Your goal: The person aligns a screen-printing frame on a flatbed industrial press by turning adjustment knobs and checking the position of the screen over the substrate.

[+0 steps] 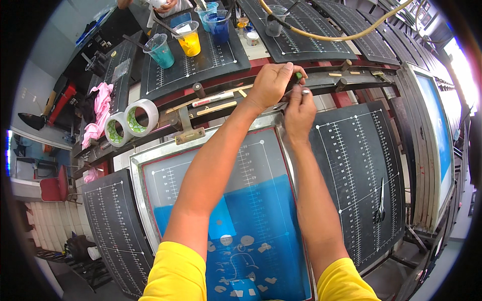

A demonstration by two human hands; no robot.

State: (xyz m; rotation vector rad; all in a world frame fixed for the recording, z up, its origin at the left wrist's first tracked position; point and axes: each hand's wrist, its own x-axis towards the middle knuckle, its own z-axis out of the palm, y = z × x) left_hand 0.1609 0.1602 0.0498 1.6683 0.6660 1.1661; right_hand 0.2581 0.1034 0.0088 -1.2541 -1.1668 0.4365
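Observation:
Both arms reach forward over a metal-framed printing screen [142,200] with blue coating and a pale, cartoon-like open pattern on its mesh. Beyond its far right corner, my left hand [271,86] is closed around a small green-ended thing [298,76], mostly hidden by the fingers. Just below it, my right hand [300,113] pinches close against the same spot. A small pale tip shows at those fingers, but what it belongs to is unclear. A metal hinge clamp [190,135] grips the screen's far edge left of the hands.
Tape rolls [142,116], a white marker [213,99] and wooden sticks [216,108] lie along the rail. Cups of teal [161,55], yellow [189,42] and blue ink [219,30] stand beyond. Scissors [381,203] rest on the right board. Another person's hand [165,6] shows at the top.

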